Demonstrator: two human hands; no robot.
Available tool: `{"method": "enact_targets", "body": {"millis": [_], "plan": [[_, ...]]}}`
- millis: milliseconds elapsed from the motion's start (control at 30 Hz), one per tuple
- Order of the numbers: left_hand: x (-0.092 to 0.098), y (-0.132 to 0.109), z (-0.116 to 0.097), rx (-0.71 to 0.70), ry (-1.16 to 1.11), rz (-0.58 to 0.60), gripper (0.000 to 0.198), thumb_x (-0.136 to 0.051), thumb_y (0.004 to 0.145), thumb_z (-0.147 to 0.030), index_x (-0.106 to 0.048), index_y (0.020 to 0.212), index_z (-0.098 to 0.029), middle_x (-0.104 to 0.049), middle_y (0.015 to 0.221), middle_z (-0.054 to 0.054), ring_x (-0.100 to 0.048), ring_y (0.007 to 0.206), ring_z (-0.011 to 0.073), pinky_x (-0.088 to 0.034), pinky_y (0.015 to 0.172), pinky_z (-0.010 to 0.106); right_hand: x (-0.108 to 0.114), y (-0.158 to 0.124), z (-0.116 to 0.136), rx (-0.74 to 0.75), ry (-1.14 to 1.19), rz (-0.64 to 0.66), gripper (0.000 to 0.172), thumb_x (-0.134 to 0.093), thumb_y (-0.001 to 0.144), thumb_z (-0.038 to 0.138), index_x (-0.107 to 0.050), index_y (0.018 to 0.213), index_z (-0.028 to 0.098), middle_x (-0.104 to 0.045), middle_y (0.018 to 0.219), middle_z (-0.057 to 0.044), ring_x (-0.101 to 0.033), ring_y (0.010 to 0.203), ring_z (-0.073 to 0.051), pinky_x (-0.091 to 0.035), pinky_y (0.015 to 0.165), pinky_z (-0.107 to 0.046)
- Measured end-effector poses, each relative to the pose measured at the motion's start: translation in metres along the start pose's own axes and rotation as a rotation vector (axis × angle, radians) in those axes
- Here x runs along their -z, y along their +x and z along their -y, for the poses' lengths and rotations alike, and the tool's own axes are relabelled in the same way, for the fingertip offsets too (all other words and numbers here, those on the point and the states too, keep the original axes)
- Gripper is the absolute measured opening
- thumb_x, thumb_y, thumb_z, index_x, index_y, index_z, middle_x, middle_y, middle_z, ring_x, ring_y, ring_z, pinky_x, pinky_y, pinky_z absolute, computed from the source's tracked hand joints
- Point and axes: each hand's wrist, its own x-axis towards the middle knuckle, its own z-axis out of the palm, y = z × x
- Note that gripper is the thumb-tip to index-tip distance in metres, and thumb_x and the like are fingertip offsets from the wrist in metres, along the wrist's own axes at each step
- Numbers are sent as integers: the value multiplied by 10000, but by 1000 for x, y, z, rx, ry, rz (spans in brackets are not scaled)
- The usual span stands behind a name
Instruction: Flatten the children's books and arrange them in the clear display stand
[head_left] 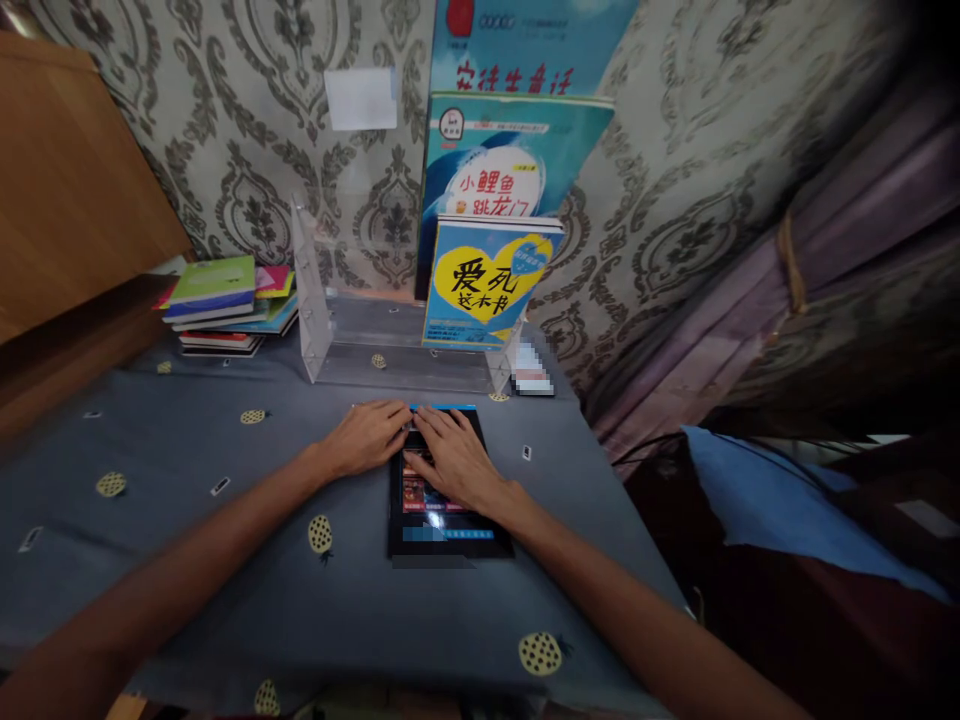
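A black-covered book (450, 525) lies flat on the grey tablecloth (187, 450) in front of me. My left hand (367, 437) rests at the book's upper left corner, fingers stretched toward its top edge. My right hand (454, 460) lies flat on the cover, fingers extended, covering the upper half. Beyond the book stands a clear acrylic book stand (330, 320) holding a blue book with a yellow heart (484, 285), with two taller blue-green books (517, 140) leaning against the wall behind it.
A stack of several colourful books (225, 305) sits at the back left. A wooden cabinet (67, 180) is on the left. Patterned wallpaper backs the table. Purple curtain (825, 290) and a blue cloth (780, 500) lie past the table's right edge.
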Motion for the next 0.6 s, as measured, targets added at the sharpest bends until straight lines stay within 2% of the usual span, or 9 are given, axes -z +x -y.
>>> {"method": "enact_targets", "body": {"millis": [167, 367, 600], "plan": [[-1, 2, -4, 56, 19, -10, 228, -432, 978, -190, -647, 1049, -164, -696, 1094, 112, -672, 1014, 236, -546, 911, 392, 5, 3, -1, -11, -1, 19, 554, -553, 967, 405, -538, 1392, 49, -551, 1450, -192, -492, 1354, -307, -333, 1167, -486], [-2, -2, -8, 84, 72, 14, 287, -439, 960, -153, -658, 1146, -159, -689, 1193, 115, -665, 1060, 242, -531, 941, 396, 4, 1, 2, -71, -13, 48, 591, -530, 980, 431, -510, 1418, 36, -483, 1508, -199, -429, 1413, -312, -296, 1191, -505], [-3, -3, -15, 148, 66, 11, 372, -361, 1030, -300, -627, 1254, -168, -644, 1327, 119, -627, 1166, 248, -485, 992, 429, 0, -2, 4, -154, -25, 41, 605, -486, 987, 451, -485, 1441, 51, -428, 1537, -221, -370, 1458, -315, -277, 1195, -540]]}}
